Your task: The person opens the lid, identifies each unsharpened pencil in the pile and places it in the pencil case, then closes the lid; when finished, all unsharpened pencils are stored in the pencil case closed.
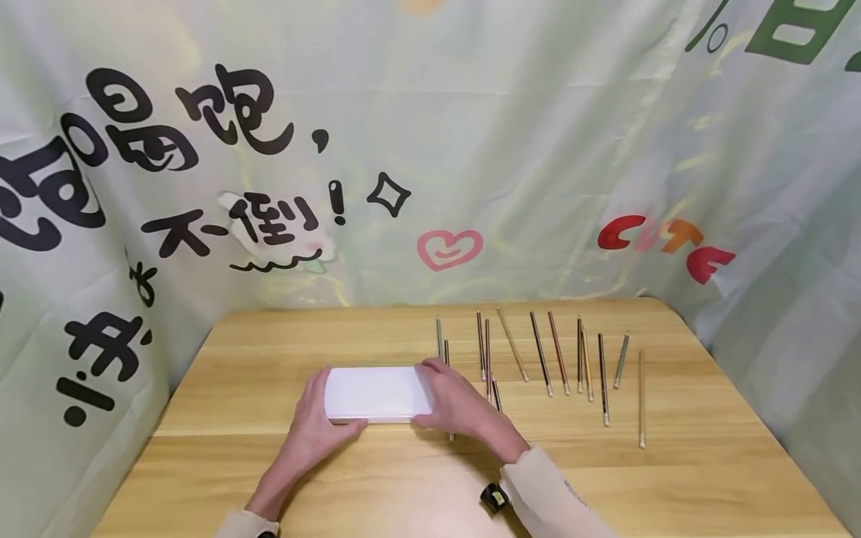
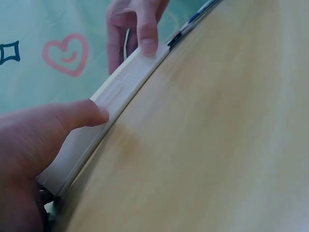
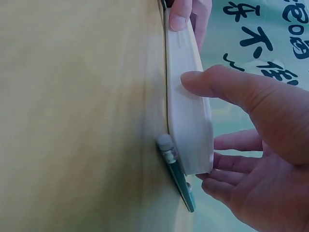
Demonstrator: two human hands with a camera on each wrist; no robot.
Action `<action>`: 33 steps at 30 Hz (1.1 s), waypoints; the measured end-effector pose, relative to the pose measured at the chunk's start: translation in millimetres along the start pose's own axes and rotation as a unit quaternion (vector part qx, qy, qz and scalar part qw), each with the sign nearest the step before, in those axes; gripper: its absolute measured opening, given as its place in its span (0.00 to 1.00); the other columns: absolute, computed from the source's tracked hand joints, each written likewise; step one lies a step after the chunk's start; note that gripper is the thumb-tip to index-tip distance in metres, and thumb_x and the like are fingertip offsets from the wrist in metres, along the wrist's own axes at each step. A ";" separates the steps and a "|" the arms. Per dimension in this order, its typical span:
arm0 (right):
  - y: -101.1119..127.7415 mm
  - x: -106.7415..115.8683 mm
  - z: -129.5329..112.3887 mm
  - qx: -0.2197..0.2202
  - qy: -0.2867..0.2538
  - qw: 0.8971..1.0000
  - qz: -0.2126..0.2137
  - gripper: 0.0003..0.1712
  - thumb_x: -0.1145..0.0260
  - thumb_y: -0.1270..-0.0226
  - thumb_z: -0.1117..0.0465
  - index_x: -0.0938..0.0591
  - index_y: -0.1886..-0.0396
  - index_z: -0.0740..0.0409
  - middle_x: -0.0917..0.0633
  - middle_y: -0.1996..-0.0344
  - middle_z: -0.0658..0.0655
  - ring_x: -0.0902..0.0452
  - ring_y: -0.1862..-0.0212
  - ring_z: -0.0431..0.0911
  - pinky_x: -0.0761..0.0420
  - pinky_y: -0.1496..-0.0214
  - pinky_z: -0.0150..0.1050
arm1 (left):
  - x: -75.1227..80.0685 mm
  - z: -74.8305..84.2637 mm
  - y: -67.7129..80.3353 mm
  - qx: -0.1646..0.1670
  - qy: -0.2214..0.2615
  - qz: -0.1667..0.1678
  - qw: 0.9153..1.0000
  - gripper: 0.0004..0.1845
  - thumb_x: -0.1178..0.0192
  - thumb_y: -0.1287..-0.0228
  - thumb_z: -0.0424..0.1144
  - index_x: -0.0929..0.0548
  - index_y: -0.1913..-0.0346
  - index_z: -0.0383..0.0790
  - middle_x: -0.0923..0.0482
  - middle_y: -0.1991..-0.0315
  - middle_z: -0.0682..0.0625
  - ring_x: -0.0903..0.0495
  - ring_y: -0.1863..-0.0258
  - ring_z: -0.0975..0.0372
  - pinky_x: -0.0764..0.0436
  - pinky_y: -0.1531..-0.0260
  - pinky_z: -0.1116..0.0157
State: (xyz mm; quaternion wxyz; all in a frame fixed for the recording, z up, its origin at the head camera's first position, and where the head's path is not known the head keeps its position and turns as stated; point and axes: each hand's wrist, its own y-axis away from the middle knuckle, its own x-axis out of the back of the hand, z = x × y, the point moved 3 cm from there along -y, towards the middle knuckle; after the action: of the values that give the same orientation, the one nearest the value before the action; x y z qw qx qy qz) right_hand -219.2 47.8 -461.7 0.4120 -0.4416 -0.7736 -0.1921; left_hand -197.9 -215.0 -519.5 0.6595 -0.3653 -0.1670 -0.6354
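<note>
A flat white rectangular box (image 1: 378, 392) with rounded corners lies level at the table's middle. At its left end, my left hand (image 1: 315, 423) grips it, thumb along the near side and fingers around the far side. My right hand (image 1: 466, 402) holds the opposite end the same way. In the right wrist view, the right thumb presses the box's side (image 3: 189, 108) while the other fingers reach behind. Close by that end lies a green pencil (image 3: 176, 175) with a white eraser. The left wrist view shows both thumbs on the near side (image 2: 118, 92).
Several pencils, among them a dark red pencil (image 1: 558, 351) and a plain wooden pencil (image 1: 642, 400), lie spread over the right half of the wooden table (image 1: 269, 340). Some lie partly hidden by the right hand. A printed curtain (image 1: 525, 164) hangs behind the table.
</note>
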 end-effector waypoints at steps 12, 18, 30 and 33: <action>10.4 -8.5 -1.8 0.005 0.020 0.999 0.049 0.51 0.16 0.52 0.55 0.28 0.30 0.69 0.26 0.33 0.65 0.20 0.46 0.54 0.14 0.50 0.39 | -4.9 8.2 9.8 -0.024 -0.041 0.047 0.998 0.64 0.16 0.64 0.49 0.39 0.25 0.26 0.33 0.34 0.31 0.26 0.42 0.39 0.26 0.43 0.38; 10.2 -8.9 -5.6 0.017 0.025 0.998 0.048 0.50 0.16 0.53 0.54 0.25 0.31 0.69 0.26 0.33 0.67 0.20 0.46 0.56 0.14 0.52 0.37 | -1.6 9.0 14.6 -0.014 -0.051 0.061 0.997 0.64 0.15 0.67 0.50 0.38 0.26 0.26 0.31 0.35 0.32 0.24 0.44 0.41 0.23 0.43 0.40; 8.1 7.6 0.1 0.032 0.029 0.999 0.018 0.44 0.18 0.47 0.48 0.21 0.34 0.67 0.24 0.33 0.70 0.23 0.38 0.60 0.16 0.47 0.43 | -1.4 10.2 6.6 0.001 -0.011 0.021 1.000 0.66 0.15 0.61 0.57 0.40 0.24 0.27 0.35 0.31 0.29 0.27 0.39 0.38 0.26 0.39 0.38; 8.8 11.7 2.6 0.038 0.013 0.999 0.004 0.43 0.21 0.41 0.44 0.21 0.33 0.66 0.23 0.34 0.69 0.24 0.36 0.59 0.18 0.42 0.47 | 7.7 4.7 5.9 0.006 0.030 -0.017 0.999 0.62 0.17 0.54 0.54 0.41 0.22 0.28 0.36 0.29 0.30 0.29 0.35 0.39 0.30 0.35 0.38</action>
State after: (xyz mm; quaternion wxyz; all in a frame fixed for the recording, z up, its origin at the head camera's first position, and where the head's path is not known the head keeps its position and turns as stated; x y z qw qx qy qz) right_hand -216.2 60.4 -454.4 0.4392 -0.4264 -0.7731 -0.1659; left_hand -190.0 -217.6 -512.7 0.6552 -0.3394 -0.1568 -0.6565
